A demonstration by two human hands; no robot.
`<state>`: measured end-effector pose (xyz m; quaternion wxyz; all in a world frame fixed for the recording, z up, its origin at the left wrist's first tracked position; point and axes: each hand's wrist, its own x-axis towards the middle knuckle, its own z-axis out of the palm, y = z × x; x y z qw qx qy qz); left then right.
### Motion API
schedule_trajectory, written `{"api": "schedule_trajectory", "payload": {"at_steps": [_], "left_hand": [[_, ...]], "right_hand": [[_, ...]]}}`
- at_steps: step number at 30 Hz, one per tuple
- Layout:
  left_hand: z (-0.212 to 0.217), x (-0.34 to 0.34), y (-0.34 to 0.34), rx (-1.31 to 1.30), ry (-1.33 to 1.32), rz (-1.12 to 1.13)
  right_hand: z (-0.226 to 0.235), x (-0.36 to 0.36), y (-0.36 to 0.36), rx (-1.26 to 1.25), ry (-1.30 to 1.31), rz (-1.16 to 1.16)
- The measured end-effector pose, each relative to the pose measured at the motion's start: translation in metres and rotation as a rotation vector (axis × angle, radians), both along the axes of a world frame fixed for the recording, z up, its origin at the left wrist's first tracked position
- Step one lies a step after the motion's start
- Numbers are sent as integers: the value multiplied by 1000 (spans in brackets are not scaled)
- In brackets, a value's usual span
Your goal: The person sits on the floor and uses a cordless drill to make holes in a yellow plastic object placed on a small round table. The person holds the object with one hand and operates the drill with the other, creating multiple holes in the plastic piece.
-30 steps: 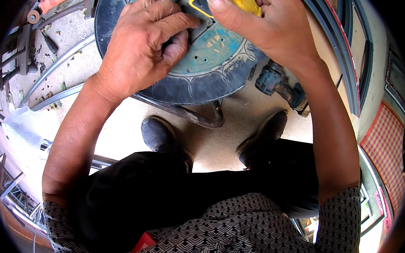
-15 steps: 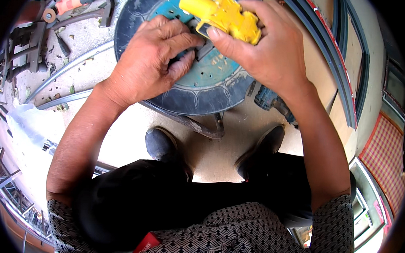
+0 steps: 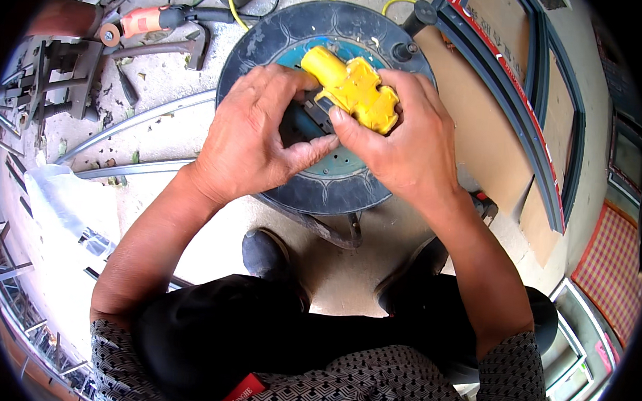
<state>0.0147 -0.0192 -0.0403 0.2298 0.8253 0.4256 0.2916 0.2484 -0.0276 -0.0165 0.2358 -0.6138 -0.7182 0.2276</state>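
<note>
Black-and-white patterned short sleeves, black trousers, dark shoes.

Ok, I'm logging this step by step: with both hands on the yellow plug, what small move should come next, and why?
Probably steady the yellow plug with the right hand while the left hand works the dark part beside it. Both hands meet there above the cable reel, and the left thumb already presses at that joint.

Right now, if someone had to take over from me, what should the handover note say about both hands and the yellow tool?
Left hand: closed on the dark part by the yellow tool.
Right hand: wrapped around that tool, thumb on its side.
Both are over the round cable reel on the floor.
Done: tool picked up.
Left: cannot tell; the part under the fingers is hidden.
</note>
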Motion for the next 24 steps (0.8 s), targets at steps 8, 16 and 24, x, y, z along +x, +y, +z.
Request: {"api": "schedule_trajectory", "payload": {"at_steps": [8,16,24], "left_hand": [[-3,-11,3,41,72,72],[-13,-20,7,124,77,185],[-23,-22,7,131,73,158]], "right_hand": [[8,14,12,112,-39,45],[4,6,11,-169,245,-165],[4,2,18,-261,258,-208]]}}
